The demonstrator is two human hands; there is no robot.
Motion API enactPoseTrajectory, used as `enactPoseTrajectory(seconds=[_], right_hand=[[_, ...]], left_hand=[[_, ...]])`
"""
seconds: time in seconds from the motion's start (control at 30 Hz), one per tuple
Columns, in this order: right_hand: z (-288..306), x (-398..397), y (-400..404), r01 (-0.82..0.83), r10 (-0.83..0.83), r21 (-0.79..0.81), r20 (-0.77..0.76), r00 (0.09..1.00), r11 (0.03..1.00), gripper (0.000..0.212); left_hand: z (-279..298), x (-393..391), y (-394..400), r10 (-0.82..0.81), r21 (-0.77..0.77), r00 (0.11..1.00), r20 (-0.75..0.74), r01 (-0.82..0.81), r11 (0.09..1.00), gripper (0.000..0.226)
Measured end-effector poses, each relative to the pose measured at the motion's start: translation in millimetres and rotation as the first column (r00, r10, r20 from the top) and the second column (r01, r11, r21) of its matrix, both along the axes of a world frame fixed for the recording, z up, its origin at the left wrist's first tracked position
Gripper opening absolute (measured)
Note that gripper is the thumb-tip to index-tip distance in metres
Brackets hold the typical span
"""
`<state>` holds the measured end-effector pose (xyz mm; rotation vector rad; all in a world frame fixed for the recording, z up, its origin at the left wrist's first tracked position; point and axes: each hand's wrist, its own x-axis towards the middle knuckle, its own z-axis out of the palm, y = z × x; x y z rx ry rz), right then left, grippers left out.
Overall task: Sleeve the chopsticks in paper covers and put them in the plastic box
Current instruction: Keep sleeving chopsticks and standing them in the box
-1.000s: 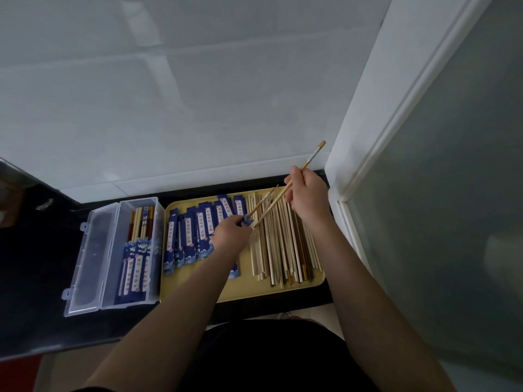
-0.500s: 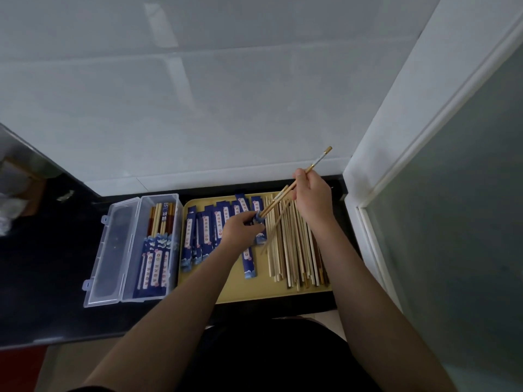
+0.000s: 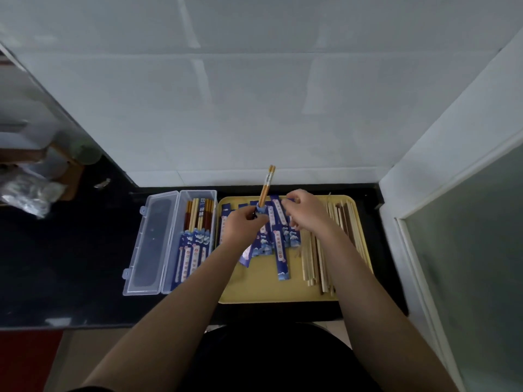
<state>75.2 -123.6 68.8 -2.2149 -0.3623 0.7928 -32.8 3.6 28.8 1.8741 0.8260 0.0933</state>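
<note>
On the dark worktop (image 3: 70, 250) at the left stands a clear plastic box (image 3: 195, 193) with its lid (image 3: 150, 244) folded open flat to its left. Inside the box lie sleeved chopsticks (image 3: 195, 239), their long axes running from near to far, the blue paper covers at the near end and the bare wooden tops pointing toward the wall. Just beside the box on the right sits a yellow tray (image 3: 268, 290). Over the tray's left part the left hand (image 3: 243, 224) holds a pair of chopsticks (image 3: 266, 183) already pushed into a blue sleeve (image 3: 261, 209); its grip is curled round the sleeve's upper end. This pair stands nearly upright, tilted slightly right, its bare tops pointing up and away toward the wall, while the sleeve's lower end slants down toward the person, to the left. Under and between the hands empty blue paper covers (image 3: 281, 258) lie spread on the tray, mostly lengthwise from near to far. The right hand (image 3: 307, 213) hovers over these covers with its fingers bent toward them; whether its grip pinches one I cannot tell. At the tray's right side a row of bare chopsticks (image 3: 319, 267), pale and dark, lies side by side, their long axes also running from near to far.
</note>
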Motion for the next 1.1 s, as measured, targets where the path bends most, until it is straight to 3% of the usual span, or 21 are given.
enactPoseTrajectory(seconds=[0.13,0.27,0.4,0.5,0.6,0.7,0.83,0.93,1.1], right_hand=[[-16,-15,28,-0.108,0.108,-0.104,-0.009,0.994,0.989,0.025],[-43,-39,58,-0.273,0.266,-0.271,-0.062,0.962,0.923,0.04],[-62,-58,81,-0.316,0.301,-0.341,-0.099,0.949,0.885,0.037],[-74,-62,87,-0.269,0.26,-0.395,-0.079,0.962,0.878,0.033],[-83,-67,86,-0.156,0.185,-0.495,0.01,0.983,0.855,0.018],[-92,-75,78,0.007,0.063,-0.572,0.103,0.993,0.82,0.056],[-105,-77,62,0.079,-0.016,-0.647,0.103,0.995,0.759,0.076],[-108,-74,50,0.118,-0.097,-0.622,0.067,0.993,0.774,0.074],[-107,-63,31,0.148,-0.185,-0.545,-0.014,0.983,0.825,0.057]], left_hand=[[0,-26,36,0.135,0.186,0.989,-0.059,-0.122,0.975,0.017],[-5,-56,77,0.198,0.422,0.946,-0.256,-0.075,0.904,0.02],[-18,-76,100,0.135,0.429,0.881,-0.453,0.082,0.9,0.021],[-23,-81,103,0.083,0.432,0.858,-0.507,0.169,0.886,0.021],[-26,-83,105,0.019,0.45,0.854,-0.52,0.255,0.856,0.024],[-31,-82,109,-0.037,0.435,0.855,-0.518,0.3,0.849,0.027],[-27,-75,107,-0.016,0.435,0.913,-0.408,0.209,0.876,0.018],[-22,-66,98,-0.036,0.424,0.95,-0.311,0.173,0.889,0.007],[-26,-52,79,-0.113,0.427,0.966,-0.231,0.205,0.881,0.006]])
